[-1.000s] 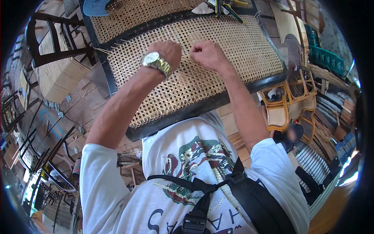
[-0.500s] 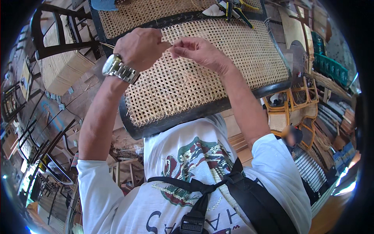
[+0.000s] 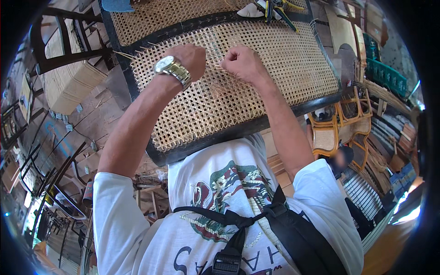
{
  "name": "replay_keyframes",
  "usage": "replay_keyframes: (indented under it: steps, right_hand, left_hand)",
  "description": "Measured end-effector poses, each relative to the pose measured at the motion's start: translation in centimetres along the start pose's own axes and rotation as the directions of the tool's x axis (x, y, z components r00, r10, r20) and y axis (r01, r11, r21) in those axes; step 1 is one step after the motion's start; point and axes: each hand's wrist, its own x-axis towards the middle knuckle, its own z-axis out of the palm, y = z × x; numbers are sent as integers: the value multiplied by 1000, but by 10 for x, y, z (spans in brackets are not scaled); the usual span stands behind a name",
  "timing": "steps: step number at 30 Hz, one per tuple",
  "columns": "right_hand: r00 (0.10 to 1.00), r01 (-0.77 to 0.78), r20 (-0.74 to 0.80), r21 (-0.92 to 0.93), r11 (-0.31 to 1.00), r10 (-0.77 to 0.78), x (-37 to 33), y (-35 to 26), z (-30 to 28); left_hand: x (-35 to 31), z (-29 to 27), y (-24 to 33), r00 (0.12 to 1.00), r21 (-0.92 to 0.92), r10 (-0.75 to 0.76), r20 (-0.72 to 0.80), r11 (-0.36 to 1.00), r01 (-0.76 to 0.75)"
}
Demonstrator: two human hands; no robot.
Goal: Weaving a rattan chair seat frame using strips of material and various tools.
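Observation:
A woven cane panel [image 3: 215, 101] in a dark wooden frame [image 3: 192, 151] lies before me, its holes in an open lattice. Over its left half is my left hand [image 3: 189, 60], a metal-band watch on the wrist. Its fingers curl under and away from view, so what they hold is hidden. To the right my right hand [image 3: 245, 65] is closed in a pinch just above the weave. A thin pale cane strand [image 3: 218, 67] seems to stick out from its fingertips. Loose strand ends [image 3: 144, 46] poke up along the panel's upper left edge.
Yellow-handled cutters [image 3: 285, 17] and a white piece [image 3: 250, 11] lie at the panel's far side, with a blue cloth [image 3: 117, 5] at its far left. A dark chair frame [image 3: 64, 41] stands left; rattan chairs [image 3: 341, 123] and a person [image 3: 343, 160] are at right.
My left hand has moved right and slightly down, uncovering the panel's upper left edge. My right hand has shifted a little right, its fingers curled tighter.

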Motion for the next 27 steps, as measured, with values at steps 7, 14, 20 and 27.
replay_keyframes:
  steps: [7, 14, 20, 27]
  right_hand:
    - [989, -36, 140, -4, 999, 36, -2, -12, -4]
    - [948, 267, -113, -228, 936, -298, -16, -2, 27]
    - [989, 136, -63, 37, 990, -133, -20, -6, 16]
    - [942, 278, -165, -100, 955, -292, -22, -7, 27]
  left_hand:
    - [14, 4, 8, 996, 67, 61, 65, 996, -65]
    - [7, 23, -13, 988, -438, -85, 132, 889, 135]
    - [7, 26, 1, 997, -227, -48, 68, 972, 63]
    - [6, 31, -11, 994, -326, -93, 59, 939, 108]
